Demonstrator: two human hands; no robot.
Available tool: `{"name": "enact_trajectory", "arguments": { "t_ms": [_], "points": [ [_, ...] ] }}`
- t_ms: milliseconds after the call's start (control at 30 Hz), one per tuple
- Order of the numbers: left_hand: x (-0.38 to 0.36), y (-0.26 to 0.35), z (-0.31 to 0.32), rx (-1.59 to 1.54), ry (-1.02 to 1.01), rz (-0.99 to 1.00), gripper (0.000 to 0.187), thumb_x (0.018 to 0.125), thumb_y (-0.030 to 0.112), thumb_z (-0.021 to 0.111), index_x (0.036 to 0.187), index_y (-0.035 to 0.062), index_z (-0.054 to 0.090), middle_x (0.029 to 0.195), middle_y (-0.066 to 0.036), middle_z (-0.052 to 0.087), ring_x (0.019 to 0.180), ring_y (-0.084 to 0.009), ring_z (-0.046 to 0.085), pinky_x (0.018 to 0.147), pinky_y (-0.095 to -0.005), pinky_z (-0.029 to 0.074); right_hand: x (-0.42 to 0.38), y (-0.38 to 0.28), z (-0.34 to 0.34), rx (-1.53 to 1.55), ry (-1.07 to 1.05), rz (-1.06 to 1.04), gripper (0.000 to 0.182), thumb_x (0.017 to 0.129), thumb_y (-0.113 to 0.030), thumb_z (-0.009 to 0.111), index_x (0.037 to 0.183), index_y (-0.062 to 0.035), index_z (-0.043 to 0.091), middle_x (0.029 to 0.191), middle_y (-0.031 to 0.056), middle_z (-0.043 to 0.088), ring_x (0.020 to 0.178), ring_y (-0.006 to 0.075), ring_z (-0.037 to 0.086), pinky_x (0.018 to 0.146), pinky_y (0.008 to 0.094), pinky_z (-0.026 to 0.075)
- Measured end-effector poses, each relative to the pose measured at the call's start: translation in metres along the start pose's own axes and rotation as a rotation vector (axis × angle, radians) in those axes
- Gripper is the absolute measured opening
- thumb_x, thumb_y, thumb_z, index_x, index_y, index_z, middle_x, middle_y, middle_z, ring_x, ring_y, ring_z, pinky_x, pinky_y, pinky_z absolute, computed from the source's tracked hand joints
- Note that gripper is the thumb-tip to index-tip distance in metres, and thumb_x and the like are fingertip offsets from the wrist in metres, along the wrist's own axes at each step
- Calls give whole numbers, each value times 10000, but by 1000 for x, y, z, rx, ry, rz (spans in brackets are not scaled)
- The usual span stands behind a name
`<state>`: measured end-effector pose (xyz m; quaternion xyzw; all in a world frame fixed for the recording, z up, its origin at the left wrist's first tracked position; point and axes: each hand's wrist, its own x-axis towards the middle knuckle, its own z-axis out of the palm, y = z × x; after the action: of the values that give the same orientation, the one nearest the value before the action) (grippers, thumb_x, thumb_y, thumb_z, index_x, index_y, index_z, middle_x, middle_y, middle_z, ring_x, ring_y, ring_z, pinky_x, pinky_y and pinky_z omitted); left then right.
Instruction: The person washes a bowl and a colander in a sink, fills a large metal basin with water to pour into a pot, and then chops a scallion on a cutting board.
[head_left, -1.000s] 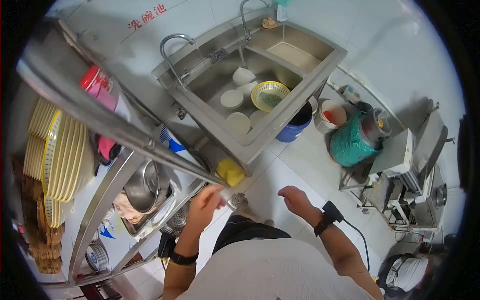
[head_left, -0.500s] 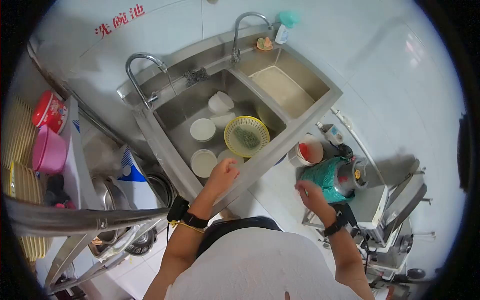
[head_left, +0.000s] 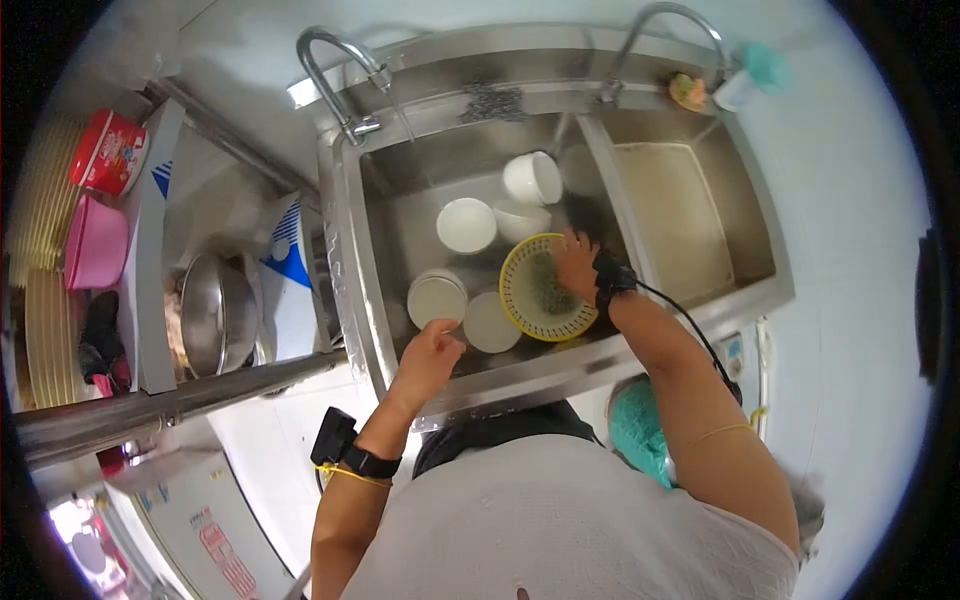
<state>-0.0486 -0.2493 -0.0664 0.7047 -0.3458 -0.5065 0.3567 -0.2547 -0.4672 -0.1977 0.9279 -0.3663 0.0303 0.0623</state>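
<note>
My left hand (head_left: 432, 352) is loosely curled above the front edge of the large sink basin (head_left: 400, 180), just below a round white bowl (head_left: 437, 302). Nothing shows between its fingers. Inside the basin, my right hand (head_left: 576, 264) reaches over the yellow-rimmed strainer basket (head_left: 512, 300), fingers apart near its upper right side. A greenish mesh-like clump (head_left: 548, 285) lies in the basket, partly beside that hand. Another bowl (head_left: 492, 322) sits left of the basket. Farther back are a white bowl (head_left: 466, 225), a tilted one (head_left: 533, 178) and one partly hidden (head_left: 520, 220).
Water runs from the left faucet (head_left: 340, 80). A second faucet (head_left: 665, 15) stands by the smaller basin (head_left: 675, 220). A spray bottle (head_left: 745, 80) is at the back right. Shelves at left hold a steel bowl (head_left: 215, 315), a pink container (head_left: 97, 243) and stacked plates.
My right hand has moved from outside the sink, at right, to over the strainer basket. My left hand stays near the basin's front edge. The view has shifted and turned.
</note>
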Motion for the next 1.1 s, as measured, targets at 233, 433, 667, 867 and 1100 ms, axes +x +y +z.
{"name": "enact_trajectory", "arguments": {
  "t_ms": [233, 433, 667, 867, 1100],
  "points": [
    [11, -22, 27, -264, 158, -197, 280, 755, 113, 487, 1003, -17, 479, 729, -83, 575, 696, -130, 545, 628, -231, 424, 71, 34, 98, 221, -776, 191, 292, 631, -225, 599, 861, -46, 584, 817, 138, 579, 772, 279, 565, 665, 386, 443],
    [27, -33, 52, -354, 76, -213, 286, 782, 130, 491, 1032, -7, 470, 824, -79, 569, 743, -113, 527, 649, -223, 426, 107, 41, 53, 502, -917, -313, 254, 636, -201, 598, 788, 2, 598, 709, 149, 592, 629, 226, 581, 593, 337, 461],
    [49, -19, 53, -647, 396, -313, 396, 757, 102, 492, 1121, -2, 376, 1008, -134, 500, 850, -221, 534, 727, -344, 449, 142, 27, 3, 917, -863, -193, 272, 682, -188, 583, 883, -5, 581, 754, 127, 603, 660, 186, 582, 616, 307, 444],
    [54, 16, 30, -1192, 86, -129, 470, 672, -87, 372, 1136, -25, 326, 1044, -172, 476, 936, -340, 515, 759, -427, 471, 145, -7, -68, 883, -397, -107, 429, 698, -163, 582, 1080, -20, 450, 940, 168, 546, 842, 288, 538, 746, 363, 419],
    [68, 26, 35, -1164, 175, -91, 452, 676, -79, 358, 1125, -27, 331, 1026, -178, 484, 897, -337, 531, 737, -451, 477, 104, -68, -83, 849, -391, -213, 572, 640, -150, 620, 1127, -14, 352, 1042, 215, 432, 1038, 365, 364, 864, 400, 321]
  ]
}}
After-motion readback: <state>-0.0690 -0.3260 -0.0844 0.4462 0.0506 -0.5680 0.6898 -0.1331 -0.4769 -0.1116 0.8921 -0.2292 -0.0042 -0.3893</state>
